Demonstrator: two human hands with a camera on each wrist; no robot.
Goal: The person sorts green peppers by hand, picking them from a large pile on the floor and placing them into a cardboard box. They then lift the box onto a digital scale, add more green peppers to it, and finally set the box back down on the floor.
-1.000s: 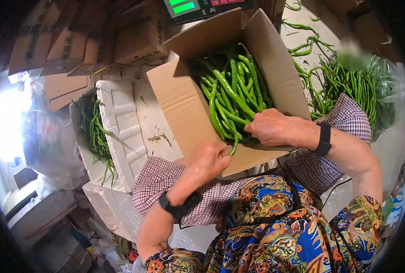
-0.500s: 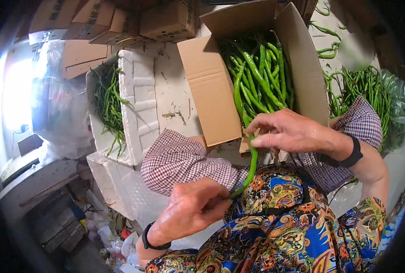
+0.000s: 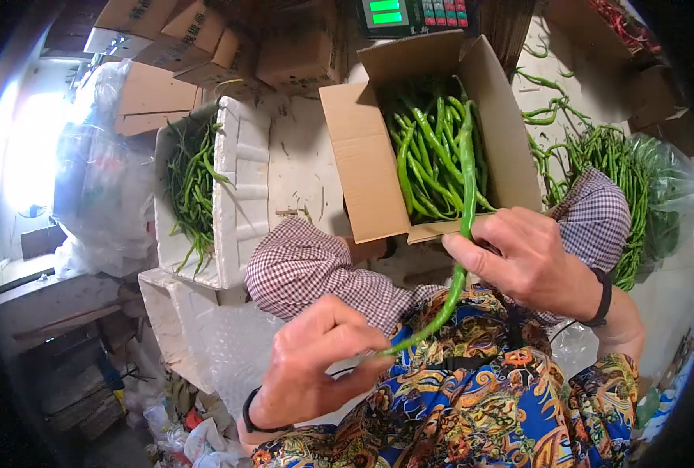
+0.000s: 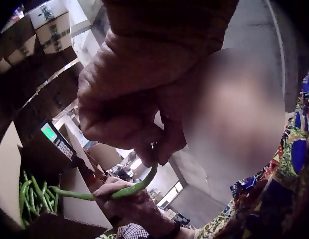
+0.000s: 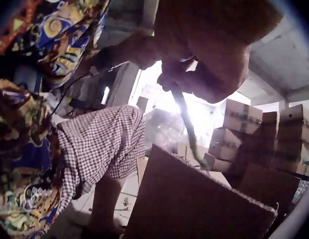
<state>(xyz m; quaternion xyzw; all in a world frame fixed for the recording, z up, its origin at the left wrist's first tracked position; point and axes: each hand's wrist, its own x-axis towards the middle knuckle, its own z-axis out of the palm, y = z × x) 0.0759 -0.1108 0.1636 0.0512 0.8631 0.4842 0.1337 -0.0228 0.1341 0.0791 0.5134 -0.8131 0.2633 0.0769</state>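
Pinched at one end in the left hand (image 3: 316, 360): one long, curved green pepper (image 3: 456, 288). Gripped partway along, between thumb and fingers of the right hand (image 3: 528, 256): the same pepper, free end pointing away from the patterned garment (image 3: 479, 382). Apparent step: handling of a single pepper. For the next move, probably hold lightly to avoid snapping; steer around cardboard edges. Beyond the checked knees (image 3: 308, 257): a cardboard box (image 3: 507, 148), further peppers (image 3: 433, 160) inside. Possible obstructions: upright and splayed flaps (image 3: 355, 168). To the left: a foam box (image 3: 243, 187) holding thin green produce (image 3: 193, 191). To the right: a pepper pile (image 3: 612, 168) beside a plastic bag (image 3: 663, 168). At the rear: a lit scale (image 3: 386, 17), stacked cartons (image 3: 195, 31).
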